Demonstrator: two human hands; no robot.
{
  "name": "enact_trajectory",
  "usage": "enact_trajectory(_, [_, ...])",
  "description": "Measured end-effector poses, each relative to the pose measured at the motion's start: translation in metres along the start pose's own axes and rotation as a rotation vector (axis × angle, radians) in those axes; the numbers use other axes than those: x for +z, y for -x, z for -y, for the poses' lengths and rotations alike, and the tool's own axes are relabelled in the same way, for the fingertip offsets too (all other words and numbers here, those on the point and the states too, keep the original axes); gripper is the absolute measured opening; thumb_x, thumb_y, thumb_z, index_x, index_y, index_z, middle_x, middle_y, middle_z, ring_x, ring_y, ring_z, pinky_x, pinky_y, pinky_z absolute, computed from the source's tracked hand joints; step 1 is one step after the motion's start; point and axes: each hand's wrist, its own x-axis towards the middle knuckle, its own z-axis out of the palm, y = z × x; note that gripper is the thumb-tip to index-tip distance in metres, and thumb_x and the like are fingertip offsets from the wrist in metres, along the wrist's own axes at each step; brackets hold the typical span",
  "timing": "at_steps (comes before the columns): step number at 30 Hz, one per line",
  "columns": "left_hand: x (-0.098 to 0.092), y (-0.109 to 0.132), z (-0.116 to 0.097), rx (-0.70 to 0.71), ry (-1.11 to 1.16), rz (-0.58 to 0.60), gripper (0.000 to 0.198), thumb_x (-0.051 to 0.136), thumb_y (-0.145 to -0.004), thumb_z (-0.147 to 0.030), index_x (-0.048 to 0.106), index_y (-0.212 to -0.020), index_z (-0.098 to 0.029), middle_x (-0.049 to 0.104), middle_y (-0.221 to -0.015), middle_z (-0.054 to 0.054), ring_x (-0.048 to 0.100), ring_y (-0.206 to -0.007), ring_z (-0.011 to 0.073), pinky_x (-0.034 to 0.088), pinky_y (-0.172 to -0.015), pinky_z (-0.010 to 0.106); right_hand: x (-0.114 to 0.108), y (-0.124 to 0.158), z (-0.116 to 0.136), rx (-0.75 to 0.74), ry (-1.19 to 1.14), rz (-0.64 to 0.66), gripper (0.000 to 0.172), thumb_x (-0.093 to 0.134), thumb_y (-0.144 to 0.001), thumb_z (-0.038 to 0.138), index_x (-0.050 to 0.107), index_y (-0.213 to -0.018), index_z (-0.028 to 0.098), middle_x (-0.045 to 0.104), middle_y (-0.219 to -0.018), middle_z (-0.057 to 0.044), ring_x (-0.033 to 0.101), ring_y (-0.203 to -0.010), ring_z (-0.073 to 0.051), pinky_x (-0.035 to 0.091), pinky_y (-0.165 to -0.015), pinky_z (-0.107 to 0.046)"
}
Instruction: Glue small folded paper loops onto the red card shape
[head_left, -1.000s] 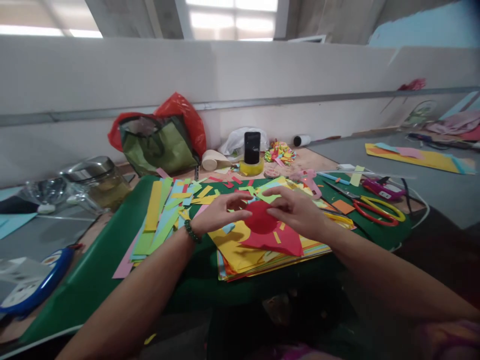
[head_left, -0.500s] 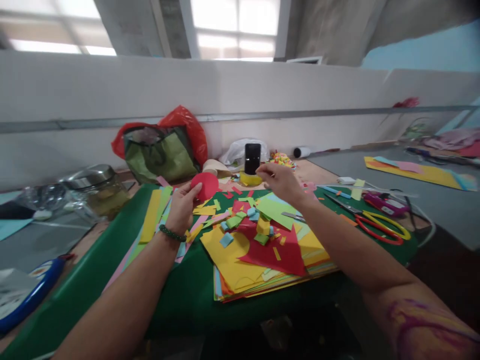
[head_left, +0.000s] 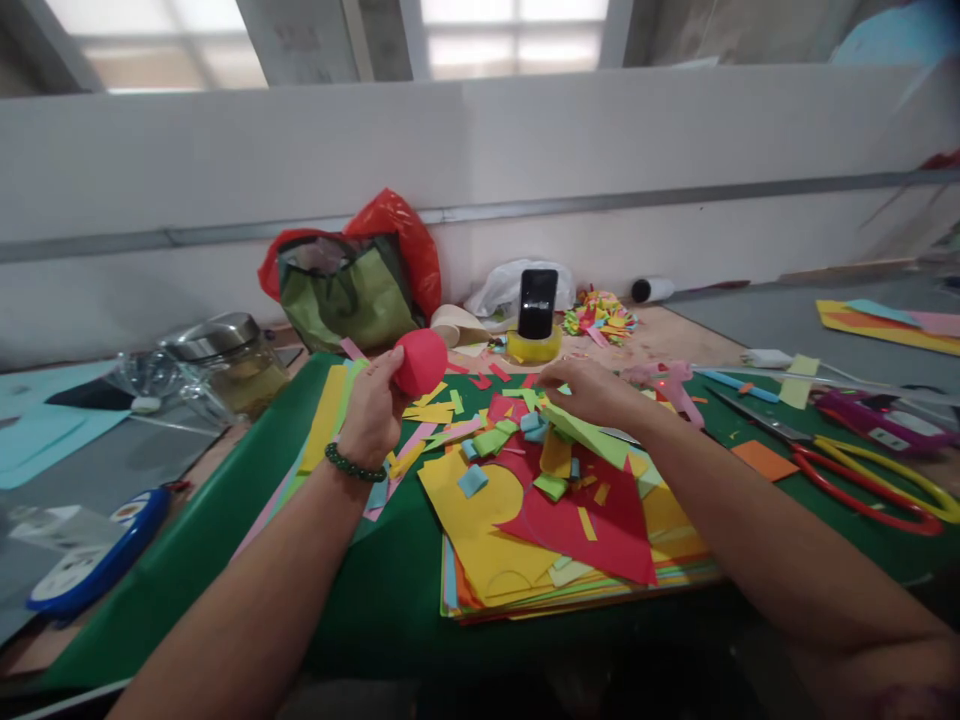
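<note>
A red paper circle (head_left: 421,363) is pinched at its left edge between the thumb and fingers of my left hand (head_left: 373,405), held up above the green mat. My right hand (head_left: 589,390) has its fingers drawn together over the far side of the scrap pile; anything between the fingertips is hidden. Just below it lies a light green sheet (head_left: 592,432). Small folded paper pieces (head_left: 491,440) in green, blue and yellow rest on a cut red sheet (head_left: 600,515), which tops a stack of coloured paper (head_left: 480,530).
Scissors (head_left: 817,440) and a pink glue gun (head_left: 679,388) lie to the right. Behind stand a phone (head_left: 538,303) on a yellow tape roll (head_left: 534,345) and a heap of colourful paper bits (head_left: 600,318). A glass jar (head_left: 225,365) is at left; a green bag (head_left: 349,295) leans on the wall.
The view has shifted, bringing the scissors and glue gun more into sight. My right hand has lowered toward the scraps. The red circle in my left hand has tilted slightly.
</note>
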Motion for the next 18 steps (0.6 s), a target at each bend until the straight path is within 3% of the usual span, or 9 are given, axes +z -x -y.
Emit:
enact_trajectory(2, [0.002, 0.002, 0.0, -0.072, -0.019, 0.039, 0.023, 0.077, -0.063, -0.032, 0.064, -0.071, -0.014, 0.062, -0.059, -0.004, 0.055, -0.051, 0.0079, 0.042, -0.045, 0.016, 0.005, -0.001, 0.009, -0.067, -0.048, -0.006, 0.023, 0.053, -0.079, 0.009, 0.07, -0.092, 0.017, 0.072, -0.098, -0.007, 0.065, -0.092, -0.021, 0.047, -0.08, -0.03])
enact_trajectory(5, [0.005, 0.006, 0.0, -0.157, -0.038, 0.08, 0.019, 0.076, -0.065, -0.028, 0.065, -0.072, -0.014, 0.063, -0.061, -0.003, 0.056, -0.05, 0.0075, 0.044, -0.045, 0.015, 0.012, -0.002, 0.023, -0.115, -0.027, 0.053, 0.019, 0.062, -0.078, 0.018, 0.07, -0.095, 0.018, 0.071, -0.101, -0.008, 0.064, -0.094, -0.023, 0.047, -0.079, -0.03])
enact_trajectory(7, [0.007, 0.008, -0.001, -0.207, -0.059, 0.099, 0.016, 0.074, -0.067, -0.026, 0.064, -0.072, -0.013, 0.064, -0.061, -0.002, 0.056, -0.05, 0.0075, 0.045, -0.045, 0.015, 0.014, -0.001, 0.027, -0.087, 0.01, 0.122, 0.027, 0.068, -0.076, 0.025, 0.069, -0.103, 0.018, 0.071, -0.106, -0.01, 0.064, -0.097, -0.026, 0.047, -0.078, -0.031])
enact_trajectory(10, [0.009, 0.01, -0.004, -0.264, -0.099, 0.1, 0.012, 0.07, -0.071, -0.023, 0.063, -0.07, -0.013, 0.063, -0.057, -0.003, 0.055, -0.047, 0.0079, 0.044, -0.042, 0.015, 0.012, -0.002, 0.02, -0.007, 0.039, 0.151, 0.029, 0.066, -0.079, 0.022, 0.069, -0.107, 0.019, 0.071, -0.107, -0.009, 0.064, -0.097, -0.026, 0.046, -0.076, -0.03])
enact_trajectory(14, [0.01, 0.011, -0.005, -0.273, -0.118, 0.115, 0.014, 0.069, -0.072, -0.021, 0.059, -0.065, -0.014, 0.061, -0.054, -0.003, 0.055, -0.044, 0.008, 0.044, -0.039, 0.015, 0.002, -0.003, 0.003, 0.059, -0.038, 0.021, 0.02, 0.06, -0.084, 0.021, 0.07, -0.101, 0.016, 0.073, -0.096, -0.008, 0.066, -0.087, -0.021, 0.046, -0.075, -0.029])
enact_trajectory(16, [0.009, 0.011, -0.006, -0.267, -0.136, 0.141, 0.015, 0.07, -0.072, -0.021, 0.059, -0.065, -0.014, 0.06, -0.052, -0.002, 0.053, -0.042, 0.0078, 0.043, -0.037, 0.015, -0.006, -0.001, -0.002, 0.033, -0.129, 0.07, 0.02, 0.061, -0.082, 0.023, 0.07, -0.099, 0.016, 0.073, -0.095, -0.007, 0.066, -0.086, -0.019, 0.047, -0.075, -0.027])
enact_trajectory(18, [0.009, 0.011, -0.007, -0.257, -0.153, 0.146, 0.013, 0.071, -0.071, -0.02, 0.061, -0.067, -0.014, 0.061, -0.053, -0.002, 0.054, -0.043, 0.0076, 0.045, -0.038, 0.014, -0.013, 0.002, -0.004, 0.007, -0.133, 0.206, 0.026, 0.066, -0.078, 0.025, 0.07, -0.102, 0.016, 0.072, -0.101, -0.007, 0.066, -0.091, -0.02, 0.048, -0.076, -0.027])
